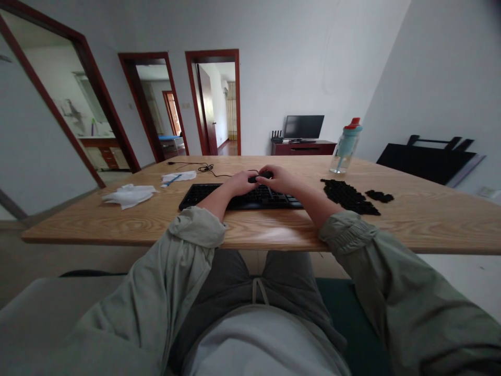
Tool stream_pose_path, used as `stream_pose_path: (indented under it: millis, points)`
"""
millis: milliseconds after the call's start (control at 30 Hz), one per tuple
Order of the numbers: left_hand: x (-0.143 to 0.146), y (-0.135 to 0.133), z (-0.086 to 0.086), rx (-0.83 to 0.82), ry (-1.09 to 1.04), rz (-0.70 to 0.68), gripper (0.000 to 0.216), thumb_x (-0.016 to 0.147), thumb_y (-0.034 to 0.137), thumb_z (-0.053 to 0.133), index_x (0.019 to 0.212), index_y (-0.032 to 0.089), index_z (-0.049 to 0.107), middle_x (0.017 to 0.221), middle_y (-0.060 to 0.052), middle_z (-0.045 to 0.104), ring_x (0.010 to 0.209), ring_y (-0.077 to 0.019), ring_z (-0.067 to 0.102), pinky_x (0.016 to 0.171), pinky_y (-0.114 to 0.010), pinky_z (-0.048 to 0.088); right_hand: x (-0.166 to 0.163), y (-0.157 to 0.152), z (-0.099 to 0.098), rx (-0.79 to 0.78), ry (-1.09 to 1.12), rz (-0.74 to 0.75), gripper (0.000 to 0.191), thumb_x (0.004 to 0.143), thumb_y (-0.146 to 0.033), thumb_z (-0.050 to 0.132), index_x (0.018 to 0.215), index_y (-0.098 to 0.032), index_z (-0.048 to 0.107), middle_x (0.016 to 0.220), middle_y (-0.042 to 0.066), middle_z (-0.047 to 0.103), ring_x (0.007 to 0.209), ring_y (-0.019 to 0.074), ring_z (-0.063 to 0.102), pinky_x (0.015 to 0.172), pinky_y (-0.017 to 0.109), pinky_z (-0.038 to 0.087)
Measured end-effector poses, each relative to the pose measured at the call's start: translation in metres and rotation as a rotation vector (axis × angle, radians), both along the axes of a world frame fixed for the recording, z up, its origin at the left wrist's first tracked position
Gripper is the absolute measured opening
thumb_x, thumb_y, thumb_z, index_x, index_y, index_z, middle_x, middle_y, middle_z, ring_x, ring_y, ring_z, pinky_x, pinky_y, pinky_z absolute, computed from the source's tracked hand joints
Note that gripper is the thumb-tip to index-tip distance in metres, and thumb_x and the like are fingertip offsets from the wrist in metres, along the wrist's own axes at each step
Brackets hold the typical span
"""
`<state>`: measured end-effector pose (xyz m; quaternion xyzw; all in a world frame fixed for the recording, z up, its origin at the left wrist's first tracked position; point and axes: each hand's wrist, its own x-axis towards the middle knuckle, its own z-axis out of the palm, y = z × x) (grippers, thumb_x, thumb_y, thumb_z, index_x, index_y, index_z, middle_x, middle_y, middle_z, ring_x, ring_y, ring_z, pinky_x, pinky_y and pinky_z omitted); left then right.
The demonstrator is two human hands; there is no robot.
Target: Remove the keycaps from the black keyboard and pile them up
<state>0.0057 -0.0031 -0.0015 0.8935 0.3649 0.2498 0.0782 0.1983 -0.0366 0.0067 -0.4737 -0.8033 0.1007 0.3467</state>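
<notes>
A black keyboard [211,196] lies on the wooden table [254,230] in front of me, its cable running off to the back. My left hand [241,182] and my right hand [279,179] meet over its far edge, fingers curled round a small black object [261,176] between them; it is too small to name. To the right lies a spread of several loose black keycaps [348,197], with a smaller heap [379,196] beyond it.
A teal water bottle with a red cap [346,147] stands at the back right. Crumpled white tissue [129,195] and a white packet [179,177] lie at the left. A black folded frame [426,159] leans on the right wall. Doorways open behind.
</notes>
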Motion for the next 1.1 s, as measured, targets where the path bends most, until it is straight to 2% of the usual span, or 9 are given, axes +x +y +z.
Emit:
stream_pose_path:
  millis: [100, 200, 333, 533, 633, 733, 867, 967, 1100]
  points:
    - [0.001, -0.001, 0.001, -0.018, -0.015, 0.035, 0.035, 0.086, 0.034, 0.061, 0.113, 0.016, 0.073, 0.1, -0.006, 0.076, 0.091, -0.0216, 0.067, 0.086, -0.031, 0.05, 0.018, 0.003, 0.0, 0.043, 0.16, 0.007, 0.031, 0.082, -0.045, 0.071, 0.092, -0.016, 0.071, 0.086, 0.006, 0.071, 0.077, 0.0168, 0.059, 0.069, 0.027, 0.045]
    - [0.002, -0.002, 0.001, -0.026, -0.052, 0.118, 0.033, 0.085, 0.032, 0.061, 0.111, 0.016, 0.074, 0.087, -0.004, 0.073, 0.077, -0.0174, 0.064, 0.074, -0.027, 0.049, 0.043, 0.005, 0.005, 0.057, 0.434, -0.072, 0.034, 0.076, -0.049, 0.075, 0.084, -0.016, 0.068, 0.07, 0.002, 0.063, 0.063, 0.0132, 0.051, 0.057, 0.026, 0.04]
    - [0.003, 0.0, -0.001, -0.027, -0.062, 0.157, 0.034, 0.084, 0.029, 0.06, 0.111, 0.016, 0.074, 0.085, -0.004, 0.071, 0.074, -0.0152, 0.062, 0.07, -0.025, 0.047, 0.065, 0.01, 0.007, 0.042, 0.695, -0.133, 0.03, 0.076, -0.044, 0.076, 0.079, -0.018, 0.061, 0.061, -0.002, 0.054, 0.053, 0.0097, 0.042, 0.045, 0.023, 0.03]
    - [0.0, 0.003, 0.001, 0.017, -0.042, 0.201, 0.033, 0.084, 0.031, 0.06, 0.109, 0.015, 0.075, 0.093, -0.006, 0.072, 0.081, -0.0165, 0.063, 0.075, -0.026, 0.048, 0.073, 0.015, 0.002, 0.058, 0.847, -0.276, 0.021, 0.081, -0.034, 0.068, 0.072, -0.02, 0.054, 0.053, -0.005, 0.046, 0.047, 0.0091, 0.038, 0.04, 0.021, 0.029]
    - [-0.002, 0.002, 0.002, 0.018, -0.028, 0.222, 0.032, 0.085, 0.031, 0.059, 0.108, 0.014, 0.075, 0.095, -0.007, 0.073, 0.083, -0.0173, 0.063, 0.078, -0.027, 0.048, 0.076, 0.015, 0.004, 0.042, 0.91, -0.318, 0.021, 0.081, -0.033, 0.066, 0.072, -0.02, 0.052, 0.053, -0.005, 0.044, 0.046, 0.0087, 0.036, 0.039, 0.021, 0.028]
    - [-0.002, 0.002, 0.0, -0.004, 0.008, 0.211, 0.03, 0.086, 0.029, 0.059, 0.106, 0.014, 0.076, 0.095, -0.007, 0.074, 0.083, -0.0174, 0.064, 0.081, -0.027, 0.049, 0.083, 0.016, 0.008, 0.091, 0.966, -0.346, 0.022, 0.08, -0.033, 0.068, 0.073, -0.02, 0.052, 0.054, -0.006, 0.041, 0.046, 0.0077, 0.035, 0.04, 0.02, 0.031]
    - [-0.001, 0.003, -0.002, -0.001, 0.011, 0.208, 0.029, 0.086, 0.029, 0.059, 0.104, 0.014, 0.077, 0.095, -0.007, 0.074, 0.083, -0.0176, 0.064, 0.081, -0.027, 0.049, 0.092, 0.022, 0.006, 0.153, 1.0, -0.461, 0.021, 0.084, -0.036, 0.062, 0.074, -0.019, 0.054, 0.054, -0.007, 0.037, 0.048, 0.0093, 0.037, 0.045, 0.022, 0.037]
    - [-0.002, 0.004, -0.001, 0.008, 0.012, 0.207, 0.029, 0.086, 0.029, 0.059, 0.103, 0.014, 0.077, 0.093, -0.007, 0.074, 0.082, -0.0175, 0.064, 0.08, -0.027, 0.049, 0.098, 0.03, -0.002, 0.206, 0.926, -0.517, 0.028, 0.085, -0.044, 0.061, 0.074, -0.019, 0.056, 0.056, -0.006, 0.04, 0.054, 0.012, 0.044, 0.054, 0.026, 0.044]
    - [-0.003, 0.005, 0.0, -0.007, 0.008, 0.213, 0.029, 0.085, 0.029, 0.059, 0.103, 0.015, 0.077, 0.09, -0.006, 0.074, 0.079, -0.0169, 0.064, 0.079, -0.027, 0.049, 0.106, 0.04, -0.015, 0.201, 0.764, -0.62, 0.04, 0.083, -0.056, 0.063, 0.069, -0.02, 0.055, 0.058, -0.001, 0.048, 0.064, 0.0169, 0.052, 0.063, 0.031, 0.048]
